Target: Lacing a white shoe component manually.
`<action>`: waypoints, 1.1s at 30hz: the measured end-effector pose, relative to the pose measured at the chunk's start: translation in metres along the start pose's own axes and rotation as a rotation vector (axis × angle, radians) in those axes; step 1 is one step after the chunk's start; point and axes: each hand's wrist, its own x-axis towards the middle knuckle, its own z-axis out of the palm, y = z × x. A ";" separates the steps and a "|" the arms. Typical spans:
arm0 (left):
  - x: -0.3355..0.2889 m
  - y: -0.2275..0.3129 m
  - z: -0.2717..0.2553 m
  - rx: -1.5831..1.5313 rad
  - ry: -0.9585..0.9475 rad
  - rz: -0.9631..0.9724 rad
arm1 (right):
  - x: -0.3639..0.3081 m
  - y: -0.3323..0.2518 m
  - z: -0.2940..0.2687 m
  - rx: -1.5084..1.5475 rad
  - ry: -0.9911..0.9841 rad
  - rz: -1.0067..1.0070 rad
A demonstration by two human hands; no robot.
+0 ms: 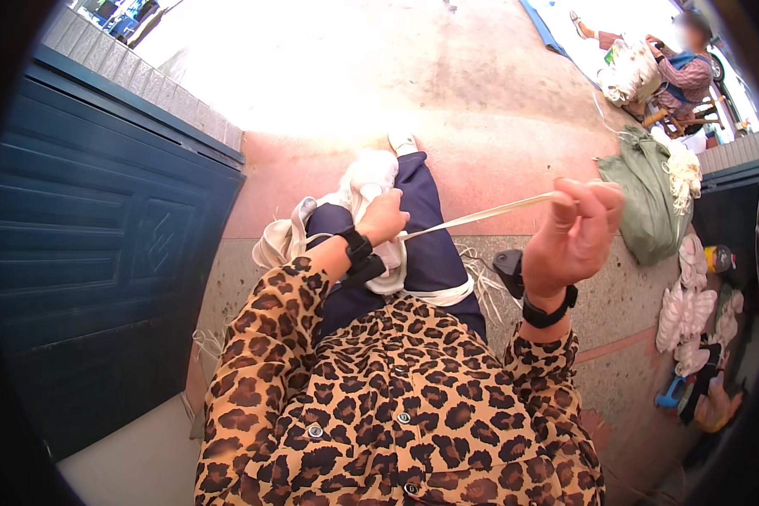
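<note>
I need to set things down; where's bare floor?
Bare pink floor lies between the right trouser leg and green sack, beyond the white strap, and beside the blue door's far end. Crowded: the right edge (white bundles, bottle).

Long flat cream strip: pliant cloth, matt, smooth where it runs taut.
Crumpled white bundle: soft cloth by its look, matt; glare hides its weave.
Leopard-print buttoned shirt: thin cloth, smooth, faintly lustrous; its small round buttons look like glossy plastic.
Navy blue trousers: plain cloth, matt.
Dark blue panelled door: painted metal by its look, smooth, low sheen, with moulded relief.
Speckled grey floor: stone-like, matt, grainy.
Bulging olive-green sack: creased, dull; cloth or woven plastic, cannot tell which.
Small clear-and-yellow bottle: shiny plastic.
</note>
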 end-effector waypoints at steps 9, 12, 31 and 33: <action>-0.036 -0.068 -0.033 -0.015 0.073 0.103 | -0.008 0.032 0.013 0.438 0.253 0.511; -0.032 -0.105 -0.020 0.173 0.212 0.400 | -0.021 0.033 0.030 0.916 -0.095 1.115; -0.044 -0.092 -0.028 -0.232 0.176 0.078 | -0.202 -0.016 0.143 -0.012 -1.154 0.206; -0.046 -0.088 -0.029 -0.438 0.185 0.053 | -0.187 -0.013 0.140 0.020 -1.250 0.160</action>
